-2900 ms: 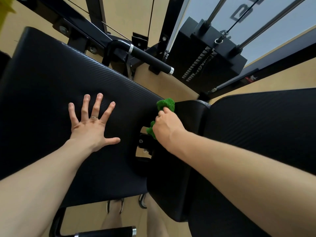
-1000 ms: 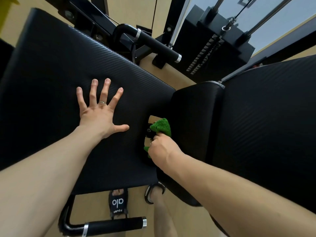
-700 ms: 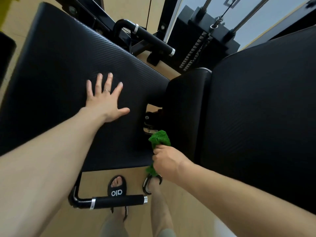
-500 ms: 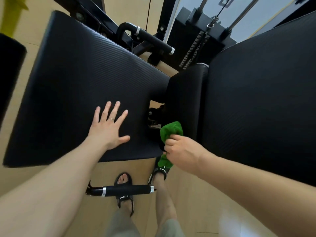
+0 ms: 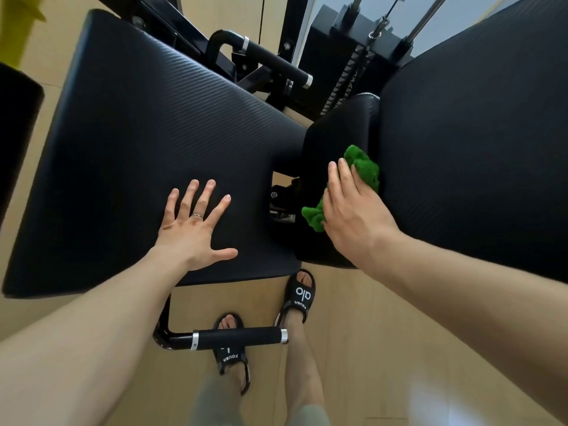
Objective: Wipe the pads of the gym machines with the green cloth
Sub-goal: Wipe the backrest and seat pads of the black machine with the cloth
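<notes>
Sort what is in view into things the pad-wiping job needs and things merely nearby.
Job: fluffy green cloth; right hand pressing it; narrow black middle pad; wide black textured left pad; left hand braced there.
Nearby: black foam-grip handle bar; black weight stack.

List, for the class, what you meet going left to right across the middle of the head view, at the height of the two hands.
Large seat pad → left hand, pressed flat on it → metal bracket in the gap → green cloth under the right hand → right-side pad.

floor: light wood | weight stack: black, behind | window: bright
</notes>
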